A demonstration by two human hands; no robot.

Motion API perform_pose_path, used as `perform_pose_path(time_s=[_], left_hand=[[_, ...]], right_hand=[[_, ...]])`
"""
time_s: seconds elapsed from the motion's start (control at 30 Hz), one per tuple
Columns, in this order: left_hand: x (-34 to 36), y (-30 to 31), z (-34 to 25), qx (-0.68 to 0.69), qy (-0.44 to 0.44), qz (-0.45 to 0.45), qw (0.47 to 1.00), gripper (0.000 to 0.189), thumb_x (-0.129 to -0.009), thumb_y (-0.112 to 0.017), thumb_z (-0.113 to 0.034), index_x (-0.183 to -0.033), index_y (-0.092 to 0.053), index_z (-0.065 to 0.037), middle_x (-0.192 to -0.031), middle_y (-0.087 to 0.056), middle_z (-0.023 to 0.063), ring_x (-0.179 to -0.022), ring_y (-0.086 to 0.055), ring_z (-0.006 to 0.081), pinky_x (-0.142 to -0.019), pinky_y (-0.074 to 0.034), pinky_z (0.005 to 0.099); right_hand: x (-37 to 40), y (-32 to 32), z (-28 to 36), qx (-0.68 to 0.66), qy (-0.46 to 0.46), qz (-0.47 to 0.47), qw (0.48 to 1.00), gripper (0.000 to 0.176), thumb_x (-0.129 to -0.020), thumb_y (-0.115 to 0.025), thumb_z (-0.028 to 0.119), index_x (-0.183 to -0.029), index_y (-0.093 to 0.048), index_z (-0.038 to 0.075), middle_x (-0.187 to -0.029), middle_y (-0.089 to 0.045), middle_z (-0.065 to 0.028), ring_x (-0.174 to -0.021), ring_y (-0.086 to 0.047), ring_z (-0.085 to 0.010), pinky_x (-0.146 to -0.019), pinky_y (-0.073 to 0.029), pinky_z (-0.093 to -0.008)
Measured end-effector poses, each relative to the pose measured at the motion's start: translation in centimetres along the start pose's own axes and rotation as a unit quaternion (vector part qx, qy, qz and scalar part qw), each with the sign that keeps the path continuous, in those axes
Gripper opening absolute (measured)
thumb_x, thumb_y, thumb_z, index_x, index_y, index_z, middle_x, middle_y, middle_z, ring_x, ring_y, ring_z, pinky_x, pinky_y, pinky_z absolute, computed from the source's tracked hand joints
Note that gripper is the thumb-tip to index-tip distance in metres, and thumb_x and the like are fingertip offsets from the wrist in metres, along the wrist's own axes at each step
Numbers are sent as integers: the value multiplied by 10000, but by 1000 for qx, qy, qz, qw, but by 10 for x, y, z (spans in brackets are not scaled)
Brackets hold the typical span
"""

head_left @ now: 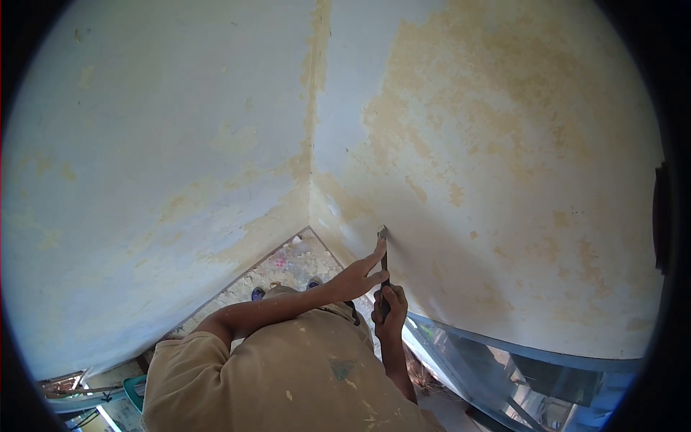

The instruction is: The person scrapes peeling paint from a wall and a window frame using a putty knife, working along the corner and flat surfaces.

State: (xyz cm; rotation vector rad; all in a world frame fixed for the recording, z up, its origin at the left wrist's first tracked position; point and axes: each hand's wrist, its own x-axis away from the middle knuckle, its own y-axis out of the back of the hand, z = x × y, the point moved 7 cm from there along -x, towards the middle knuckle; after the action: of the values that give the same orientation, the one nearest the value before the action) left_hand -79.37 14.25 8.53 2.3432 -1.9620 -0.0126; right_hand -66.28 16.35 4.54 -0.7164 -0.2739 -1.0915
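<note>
In the head view, a narrow scraper [384, 253] with a dark shaft stands upright against the right-hand wall [504, 237], its small pale tip touching or almost touching the surface. My right hand [390, 305] is closed around its handle at the lower end. Higher up, my left hand [363, 277] reaches across my body and grips the shaft, with a finger stretched toward the tip and the thumb on the other side. Yellowish patches show where the pale coating on the wall is gone or thin.
The left-hand wall [144, 144] meets the other in a patchy corner [311, 165]. Below lies a floor strip [302, 253] strewn with flakes, where my feet stand. A window with a grey ledge [533, 349] is at lower right. Something green [134, 391] sits at lower left.
</note>
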Motion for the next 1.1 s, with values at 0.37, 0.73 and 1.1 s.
perform_pose_path(time_s=[0.37, 0.73, 1.1], left_hand=[[-26, 132, 17, -145, 112, -306, 934, 712, -823, -546, -302, -1350, -231, 59, -744, -595, 208, -632, -599, 296, -602, -462, 358], [2, 22, 25, -132, 15, -275, 952, 573, -772, -564, -202, -1311, -411, -84, -725, -598, 194, -662, -609, 340, -622, -473, 385], [-21, 126, 48, -140, 108, -391, 903, 554, -773, -513, -173, -1313, -411, -103, -665, -580, 157, -561, -566, 304, -545, -439, 379]], right_hand=[[-83, -129, -24, 35, 16, 78, 996, 187, -843, -582, 178, -917, -510, 22, -595, -509, -20, -337, -309, -37, -302, -204, -210], [-14, -24, -24, 15, 41, 14, 999, 121, -866, -535, 141, -892, -464, 46, -616, -513, -34, -339, -345, -45, -276, -217, -200], [-103, -114, -47, 49, 32, 84, 995, 190, -857, -554, 153, -966, -486, 13, -572, -498, -14, -331, -318, -34, -286, -200, -212]])
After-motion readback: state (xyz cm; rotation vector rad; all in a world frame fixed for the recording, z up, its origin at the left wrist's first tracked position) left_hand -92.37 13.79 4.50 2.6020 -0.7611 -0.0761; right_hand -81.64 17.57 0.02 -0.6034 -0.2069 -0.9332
